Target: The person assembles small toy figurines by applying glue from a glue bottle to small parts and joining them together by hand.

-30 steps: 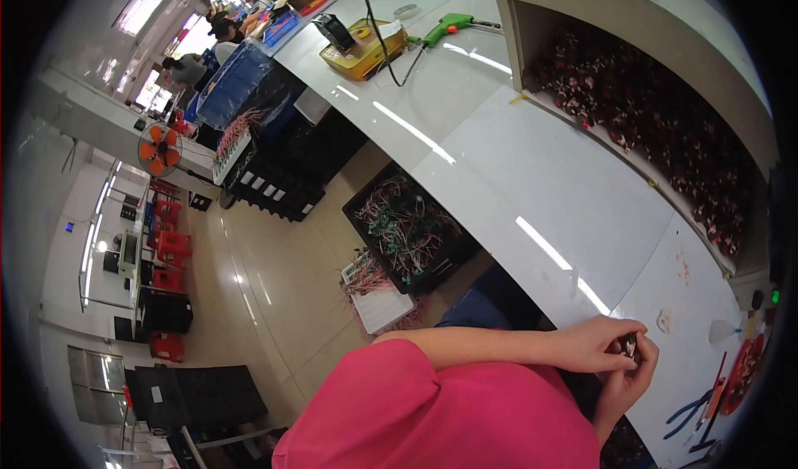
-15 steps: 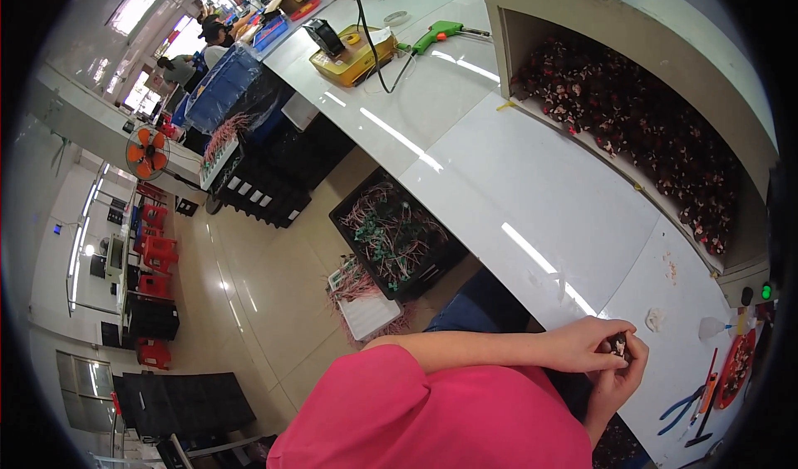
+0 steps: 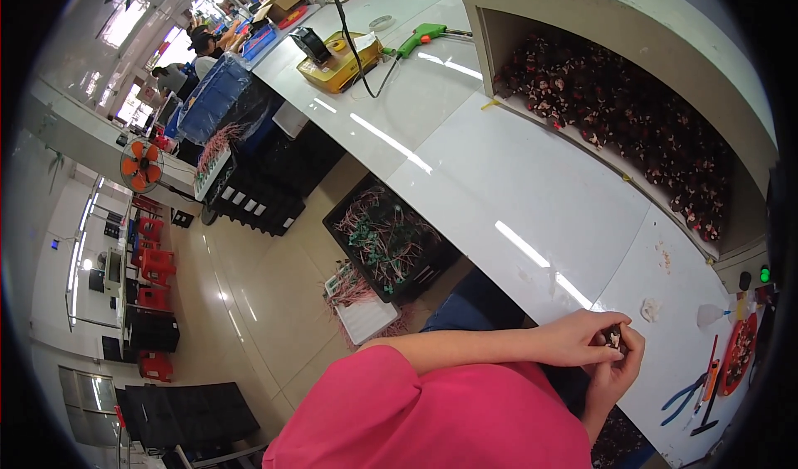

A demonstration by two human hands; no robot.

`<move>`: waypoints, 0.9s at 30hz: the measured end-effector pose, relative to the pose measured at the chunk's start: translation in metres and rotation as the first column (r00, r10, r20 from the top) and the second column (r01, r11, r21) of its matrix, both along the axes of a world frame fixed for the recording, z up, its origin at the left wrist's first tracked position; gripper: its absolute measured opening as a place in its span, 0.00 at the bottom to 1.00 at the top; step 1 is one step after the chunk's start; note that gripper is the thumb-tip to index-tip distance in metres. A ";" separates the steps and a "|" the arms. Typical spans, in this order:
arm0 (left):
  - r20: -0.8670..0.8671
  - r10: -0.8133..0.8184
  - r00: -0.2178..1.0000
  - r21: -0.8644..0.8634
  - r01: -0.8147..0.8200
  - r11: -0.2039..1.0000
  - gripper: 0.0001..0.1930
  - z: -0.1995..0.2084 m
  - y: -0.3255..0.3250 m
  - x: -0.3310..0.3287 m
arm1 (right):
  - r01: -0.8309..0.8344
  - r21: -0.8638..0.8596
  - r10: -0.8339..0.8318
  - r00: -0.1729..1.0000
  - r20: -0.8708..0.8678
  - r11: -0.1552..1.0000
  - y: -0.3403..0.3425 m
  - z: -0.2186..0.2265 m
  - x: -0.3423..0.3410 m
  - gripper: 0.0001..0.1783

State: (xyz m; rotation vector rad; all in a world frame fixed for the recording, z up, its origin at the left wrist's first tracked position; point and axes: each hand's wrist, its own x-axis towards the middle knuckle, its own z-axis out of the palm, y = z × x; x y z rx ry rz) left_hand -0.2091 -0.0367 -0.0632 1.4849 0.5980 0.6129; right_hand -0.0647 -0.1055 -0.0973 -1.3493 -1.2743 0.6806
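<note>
Over the near edge of the white worktable point(image 3: 515, 195), both hands meet around a small dark brown part with pale bits point(image 3: 613, 336). My left hand point(image 3: 578, 338) pinches it between thumb and fingers. Cupped below and to the right, my right hand point(image 3: 622, 368) has its fingers curled against the same part. Much of the part is covered by the fingers, so its kind does not show. A crumpled white wad point(image 3: 649, 309) lies on the table just beyond the hands.
A shelf bin at far right holds many small dark parts point(image 3: 615, 120). Blue-handled pliers point(image 3: 683, 402), a red dish of parts point(image 3: 736, 354) and a clear bottle point(image 3: 709, 314) lie at right. Farther off are a green glue gun point(image 3: 422, 39) and a black crate of wired parts point(image 3: 391, 245).
The hands remain together on the small part, with slight finger movement; a little more of my right palm side shows. The whole view has shifted slightly.
</note>
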 end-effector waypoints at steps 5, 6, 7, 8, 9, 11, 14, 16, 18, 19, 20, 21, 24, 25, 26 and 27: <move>0.005 0.009 1.000 -0.023 -0.009 1.000 0.30 -0.001 -0.001 0.002 | -0.006 -0.006 0.006 1.000 -0.022 1.000 0.000 0.002 0.000 0.15; 0.008 0.017 1.000 -0.031 -0.016 0.999 0.30 -0.001 -0.001 0.001 | -0.015 0.000 0.015 1.000 -0.008 1.000 0.000 0.002 0.000 0.15; 0.008 0.015 1.000 -0.031 -0.015 0.999 0.30 -0.001 0.000 0.001 | -0.014 0.000 0.014 1.000 -0.008 1.000 0.000 0.002 0.000 0.15; 0.005 0.009 1.000 -0.019 -0.009 1.000 0.30 0.000 0.000 0.001 | -0.011 -0.004 0.011 1.000 -0.017 1.000 0.000 0.001 0.000 0.15; 0.004 0.005 1.000 -0.009 -0.005 1.000 0.30 0.000 0.000 0.001 | -0.010 -0.010 0.010 1.000 -0.024 1.000 0.000 0.001 0.001 0.15; 0.000 0.013 1.000 0.004 -0.013 1.000 0.30 -0.002 -0.001 0.002 | -0.014 0.003 0.014 1.000 -0.012 1.000 0.000 0.001 0.001 0.15; -0.005 0.014 1.000 0.011 -0.014 1.000 0.30 -0.001 0.000 0.002 | -0.014 0.019 0.014 1.000 -0.010 1.000 0.001 0.001 0.000 0.15; -0.004 0.009 1.000 0.005 -0.009 1.000 0.30 0.000 0.000 0.002 | -0.012 0.023 0.013 1.000 -0.018 1.000 0.001 0.001 0.001 0.15; -0.010 0.007 1.000 -0.014 -0.008 1.000 0.30 0.002 -0.001 0.001 | -0.025 0.032 0.025 1.000 0.014 0.999 0.001 0.001 0.002 0.15; -0.008 0.006 1.000 -0.014 -0.006 1.000 0.30 0.001 -0.001 0.002 | -0.024 0.033 0.023 1.000 0.015 0.999 0.000 0.001 0.003 0.15; -0.001 0.007 1.000 0.000 -0.007 1.000 0.30 0.000 -0.001 0.003 | -0.019 0.027 0.019 1.000 0.001 0.999 0.000 0.001 0.003 0.15; 0.006 0.008 1.000 0.013 -0.008 1.000 0.30 -0.001 0.000 0.003 | -0.015 0.021 0.015 1.000 -0.015 1.000 0.000 0.001 0.002 0.15; -0.004 -0.004 1.000 -0.005 0.004 1.000 0.30 0.000 0.000 0.003 | -0.010 0.008 0.010 1.000 0.015 1.000 0.000 0.006 0.000 0.14; -0.002 -0.006 1.000 -0.006 0.006 1.000 0.30 0.000 0.000 0.004 | -0.008 0.008 0.008 1.000 0.016 1.000 0.000 0.005 0.001 0.14; 0.003 -0.005 1.000 -0.012 0.005 1.000 0.30 0.001 0.001 0.004 | -0.010 0.017 0.010 1.000 0.012 1.000 0.001 0.004 0.001 0.15; 0.006 0.002 1.000 -0.018 -0.002 1.000 0.30 0.001 0.001 0.003 | -0.017 0.027 0.017 1.000 0.006 0.999 0.001 0.003 0.002 0.16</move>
